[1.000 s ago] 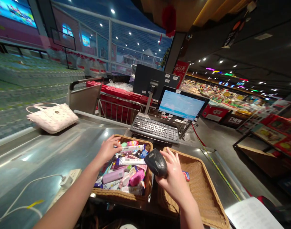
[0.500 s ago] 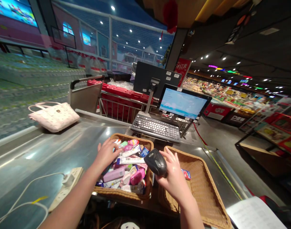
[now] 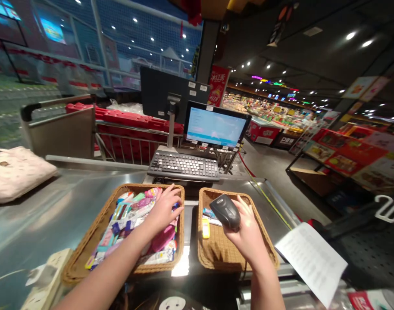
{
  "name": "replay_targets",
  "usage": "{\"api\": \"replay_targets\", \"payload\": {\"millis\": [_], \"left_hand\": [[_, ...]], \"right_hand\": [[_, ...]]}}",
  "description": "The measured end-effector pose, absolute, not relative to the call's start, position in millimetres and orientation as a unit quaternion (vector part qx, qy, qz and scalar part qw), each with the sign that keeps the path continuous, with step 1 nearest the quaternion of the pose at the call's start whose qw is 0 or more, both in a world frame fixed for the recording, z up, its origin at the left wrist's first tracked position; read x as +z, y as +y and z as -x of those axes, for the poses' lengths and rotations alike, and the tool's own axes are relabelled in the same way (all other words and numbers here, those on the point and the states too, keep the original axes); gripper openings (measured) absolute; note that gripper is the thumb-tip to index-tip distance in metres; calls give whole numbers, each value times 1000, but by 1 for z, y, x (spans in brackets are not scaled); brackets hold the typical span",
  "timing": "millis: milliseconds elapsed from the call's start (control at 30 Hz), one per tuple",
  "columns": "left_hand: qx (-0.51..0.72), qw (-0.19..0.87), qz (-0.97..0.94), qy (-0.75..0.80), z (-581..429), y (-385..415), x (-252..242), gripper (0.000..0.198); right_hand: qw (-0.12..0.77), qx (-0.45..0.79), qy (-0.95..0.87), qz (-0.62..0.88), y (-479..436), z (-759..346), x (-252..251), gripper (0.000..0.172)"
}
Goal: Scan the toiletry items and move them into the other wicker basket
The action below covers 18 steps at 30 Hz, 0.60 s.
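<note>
My left hand [image 3: 164, 209] reaches over the right half of the left wicker basket [image 3: 81, 255], palm down with its fingers spread. Beneath it lies a heap of small packaged goods, among them a bright pink item [image 3: 164, 238] and several boxes and tubes. Part of the heap is hidden by my hand and forearm. My right hand [image 3: 247, 230] grips a black barcode scanner [image 3: 226, 212], held above the right wicker basket [image 3: 221, 249]. Inside that basket are a yellow item [image 3: 205, 228] and a few small packs, partly covered by the scanner.
A keyboard [image 3: 186, 165] and a lit monitor [image 3: 216, 125] stand behind the baskets. On the metal counter, a power strip [image 3: 45, 280] sits at front left and a pale handbag [image 3: 19, 174] farther back. A printed sheet [image 3: 313, 262] lies at the right.
The view has swung right. My left hand has moved rightward across the heap. The scanner is now over the right basket, where a yellow item shows.
</note>
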<state>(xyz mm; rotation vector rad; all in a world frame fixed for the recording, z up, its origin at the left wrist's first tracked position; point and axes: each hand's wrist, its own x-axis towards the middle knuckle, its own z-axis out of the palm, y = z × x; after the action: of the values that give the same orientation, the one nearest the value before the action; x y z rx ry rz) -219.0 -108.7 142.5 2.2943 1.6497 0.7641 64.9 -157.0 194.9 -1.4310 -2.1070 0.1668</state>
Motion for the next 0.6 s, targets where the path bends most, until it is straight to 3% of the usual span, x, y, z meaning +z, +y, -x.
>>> {"api": "replay_targets", "payload": {"millis": [300, 600], "left_hand": [[214, 104, -874, 423, 130, -70, 133, 11], [105, -21, -926, 363, 73, -15, 100, 17]], "right_hand": [[289, 23, -749, 596, -159, -129, 187, 45], [304, 17, -721, 622, -158, -162, 190, 44]]}}
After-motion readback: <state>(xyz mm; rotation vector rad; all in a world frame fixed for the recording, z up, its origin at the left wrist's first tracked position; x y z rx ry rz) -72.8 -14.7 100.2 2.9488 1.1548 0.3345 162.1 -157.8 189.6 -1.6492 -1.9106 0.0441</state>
